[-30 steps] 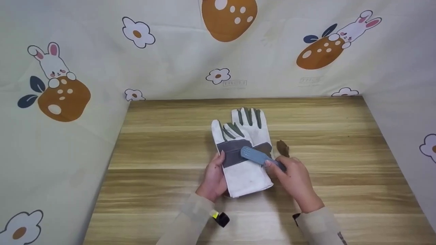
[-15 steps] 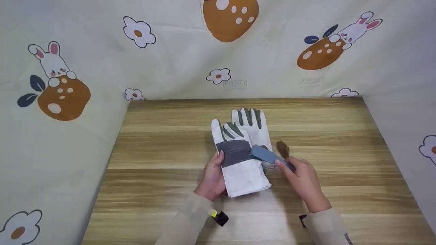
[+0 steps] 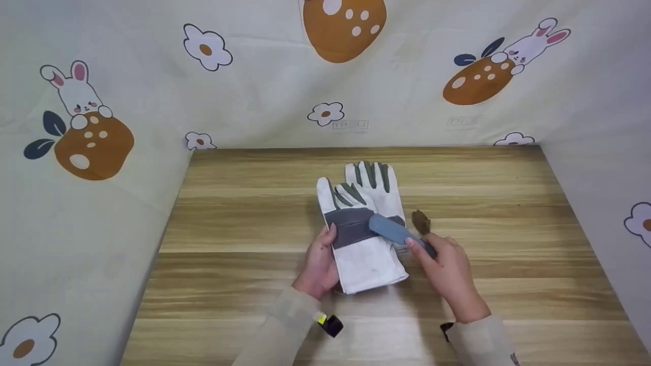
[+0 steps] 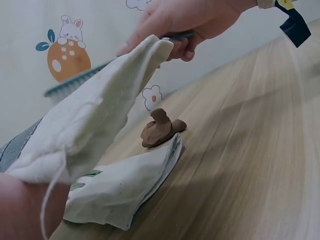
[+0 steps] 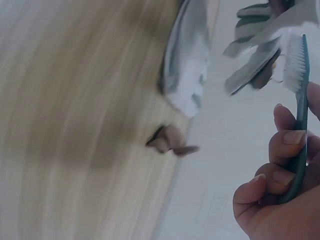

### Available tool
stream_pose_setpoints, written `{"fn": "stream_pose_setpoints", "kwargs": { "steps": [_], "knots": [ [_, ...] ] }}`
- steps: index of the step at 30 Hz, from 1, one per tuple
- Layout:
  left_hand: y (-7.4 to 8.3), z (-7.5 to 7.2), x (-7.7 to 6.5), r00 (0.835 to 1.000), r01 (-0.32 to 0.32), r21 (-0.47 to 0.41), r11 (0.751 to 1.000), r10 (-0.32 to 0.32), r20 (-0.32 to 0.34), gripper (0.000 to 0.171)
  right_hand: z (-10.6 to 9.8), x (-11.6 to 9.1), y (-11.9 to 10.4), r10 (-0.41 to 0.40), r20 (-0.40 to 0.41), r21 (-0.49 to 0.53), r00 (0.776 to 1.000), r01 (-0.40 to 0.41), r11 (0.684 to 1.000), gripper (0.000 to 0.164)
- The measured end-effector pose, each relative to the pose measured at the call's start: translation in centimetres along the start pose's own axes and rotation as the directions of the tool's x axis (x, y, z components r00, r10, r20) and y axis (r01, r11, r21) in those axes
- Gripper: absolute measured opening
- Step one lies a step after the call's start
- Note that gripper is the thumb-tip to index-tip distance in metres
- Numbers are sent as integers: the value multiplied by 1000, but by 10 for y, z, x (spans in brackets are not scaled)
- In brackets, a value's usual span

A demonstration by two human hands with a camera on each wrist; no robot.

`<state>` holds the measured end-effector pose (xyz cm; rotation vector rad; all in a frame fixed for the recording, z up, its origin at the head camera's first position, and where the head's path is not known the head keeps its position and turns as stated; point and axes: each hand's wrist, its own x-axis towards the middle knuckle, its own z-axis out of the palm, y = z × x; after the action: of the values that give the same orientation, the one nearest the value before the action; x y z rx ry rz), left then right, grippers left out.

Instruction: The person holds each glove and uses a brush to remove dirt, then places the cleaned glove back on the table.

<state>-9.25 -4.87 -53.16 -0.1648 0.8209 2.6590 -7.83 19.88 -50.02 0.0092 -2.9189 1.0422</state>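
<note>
My left hand (image 3: 318, 264) holds up a white work glove (image 3: 368, 269) with a dark grey band, its thumb over the glove's left edge. In my right hand (image 3: 447, 269) is a blue scrubbing brush (image 3: 391, 230), gripped by the handle. White bristles (image 5: 295, 62) show in the right wrist view, facing the held glove. The brush head lies over the right end of the grey band; whether the bristles touch it I cannot tell. A second glove (image 3: 384, 195), with green between its fingers, lies behind on the table, partly covered by the first.
A brown, clay-like lump (image 4: 160, 129) sits on the wood-grain table (image 3: 229, 295), just right of the lying glove and close to my right hand. Cream cloth (image 3: 264, 91) printed with rabbits and flowers hangs at the back and both sides.
The brush slid right across the held glove, then came partly back left. It now lies a little right of where it was a second ago. The left hand stays nearly still.
</note>
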Motion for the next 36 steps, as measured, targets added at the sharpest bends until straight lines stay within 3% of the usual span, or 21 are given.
{"fn": "stream_pose_setpoints", "kwargs": {
  "steps": [4, 9, 19, 26, 36],
  "knots": [
    [-1, 5, -1, 1000, 2, -10, 1000, -2, 15, 50, 1, -2, -5, -23, -3, -5, 1000, 23, 1000, 37],
    [-2, 6, 0, 1000, 12, -6, 1000, -12, 28, 49, -3, -3, 8, -22, -8, -7, 1000, 22, 1000, 35],
    [-3, 5, 5, 1000, 2, 2, 1000, -2, -13, 48, -12, -1, 23, 21, -1, -46, 1000, -21, 999, 44],
    [-2, 5, 6, 1000, -7, 10, 1000, 7, -26, 48, -10, -1, 17, 54, -5, -32, 999, -54, 998, 46],
    [0, 4, 5, 1000, 0, -7, 1000, 0, 9, 51, 2, -4, 0, -50, -44, -17, 998, 49, 999, 34]
  ]
}}
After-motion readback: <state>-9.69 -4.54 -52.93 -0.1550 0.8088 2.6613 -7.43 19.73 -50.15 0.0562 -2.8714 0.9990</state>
